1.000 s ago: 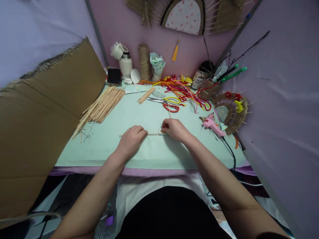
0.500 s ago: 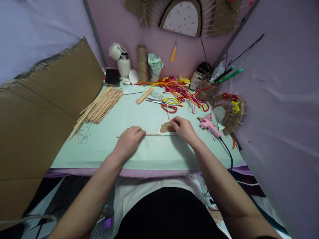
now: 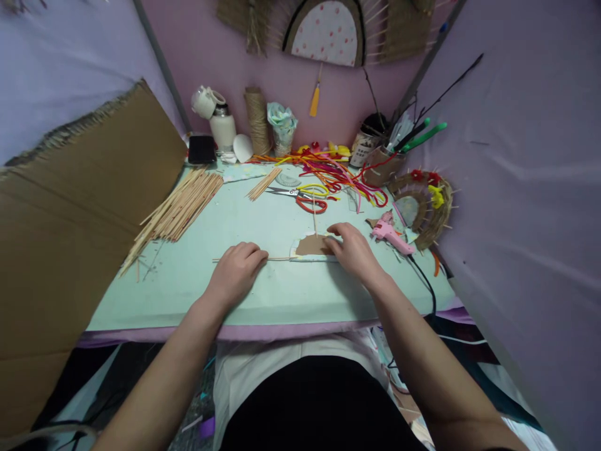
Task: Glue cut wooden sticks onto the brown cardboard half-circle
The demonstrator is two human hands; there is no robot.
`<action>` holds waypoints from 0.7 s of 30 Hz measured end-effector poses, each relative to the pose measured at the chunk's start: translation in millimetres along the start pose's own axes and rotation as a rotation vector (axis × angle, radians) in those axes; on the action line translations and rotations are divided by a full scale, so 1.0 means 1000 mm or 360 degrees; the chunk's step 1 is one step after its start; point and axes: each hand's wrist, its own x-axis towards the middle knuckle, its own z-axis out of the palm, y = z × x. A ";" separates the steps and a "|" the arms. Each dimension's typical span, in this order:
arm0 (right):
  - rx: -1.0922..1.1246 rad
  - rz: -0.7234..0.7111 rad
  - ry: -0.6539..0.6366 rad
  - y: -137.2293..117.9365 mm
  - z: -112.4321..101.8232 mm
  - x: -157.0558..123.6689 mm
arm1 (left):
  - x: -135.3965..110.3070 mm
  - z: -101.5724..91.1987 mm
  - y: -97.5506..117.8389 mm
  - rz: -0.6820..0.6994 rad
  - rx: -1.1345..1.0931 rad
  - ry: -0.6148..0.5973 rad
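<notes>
- The left hand (image 3: pixel 237 269) rests knuckles-up on the tabletop (image 3: pixel 188 294). Its fingers are curled and pin a thin stick (image 3: pixel 278 258) that lies crosswise in front of the person.
- The right hand (image 3: pixel 353 250) has its fingers laid nearly flat and close together on the right end of a half-round cardboard piece (image 3: pixel 310 245). They press it rather than grip it.
- The cardboard piece sits at the middle of the tabletop with its straight edge along the stick. A second stick (image 3: pixel 315 220) rises from its top edge toward the scissors (image 3: pixel 305 199).
- To do this well, I judge, the pressure should stay even at both ends so the stick keeps flush with the straight edge. The left fingers should hold firm and not roll the stick.
- The right fingers are best kept off the upright stick, which looks easy to knock askew.
- The glue gun (image 3: pixel 389 232) lies just right of the right hand, its cord trailing off the edge. The wrist should stay clear of its tip.
- Compared with a second ago, the right hand has slid rightward. It then covered the cardboard piece almost wholly; now the brown face shows.
- The left hand is in the same place on the stick.
</notes>
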 end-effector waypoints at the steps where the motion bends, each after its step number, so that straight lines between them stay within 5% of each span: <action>1: 0.0005 0.0003 0.0039 0.002 0.003 -0.003 | 0.001 0.000 0.002 0.0005 -0.0009 0.0011; 12: 0.0301 -0.0099 0.0005 -0.017 0.037 -0.013 | 0.001 0.004 0.007 0.0050 0.0016 -0.0025; 21: 0.0224 -0.0336 0.0264 -0.035 0.039 -0.019 | -0.002 0.005 0.005 0.0026 -0.0004 0.0054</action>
